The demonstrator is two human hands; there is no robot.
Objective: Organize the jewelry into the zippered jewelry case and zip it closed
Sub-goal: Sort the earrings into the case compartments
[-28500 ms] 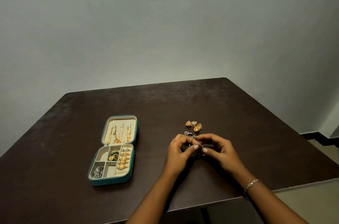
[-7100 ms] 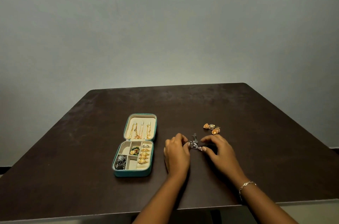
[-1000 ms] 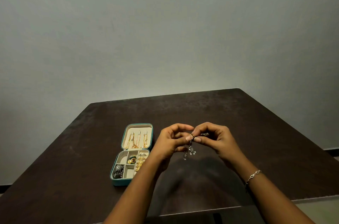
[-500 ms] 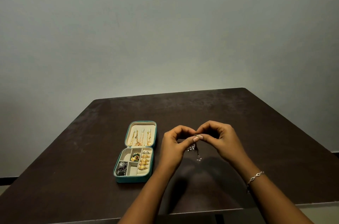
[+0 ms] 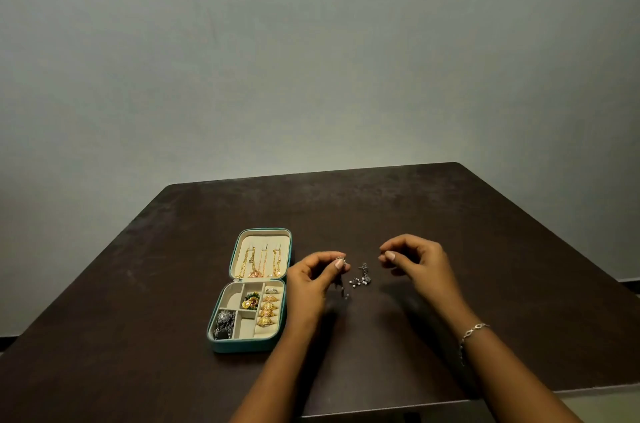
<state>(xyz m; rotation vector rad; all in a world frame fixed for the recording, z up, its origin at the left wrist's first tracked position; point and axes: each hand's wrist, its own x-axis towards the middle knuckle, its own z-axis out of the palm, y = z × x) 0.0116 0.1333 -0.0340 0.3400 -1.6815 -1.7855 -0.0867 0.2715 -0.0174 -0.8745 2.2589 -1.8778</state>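
The teal zippered jewelry case (image 5: 221, 344) lies open on the left part of the dark table (image 5: 346, 208). Gold chains (image 5: 261, 263) hang in its lid. Its tray holds gold rings (image 5: 268, 311), a green and gold piece (image 5: 251, 301) and dark silver pieces (image 5: 224, 324). My left hand (image 5: 310, 284), just right of the case, pinches a small silver earring (image 5: 341, 261) that dangles below the fingertips. A second silver earring with pale beads (image 5: 362, 279) lies on the table between my hands. My right hand (image 5: 414, 261) hovers with curled fingers and nothing visible in it.
A silver bracelet (image 5: 472, 332) sits on my right wrist. The table's front edge (image 5: 381, 412) runs under my forearms. A plain grey wall (image 5: 311, 59) stands behind the table.
My hands have moved apart. Half a second ago they met around the silver earrings in the air; now one earring lies on the table and my left hand keeps the other.
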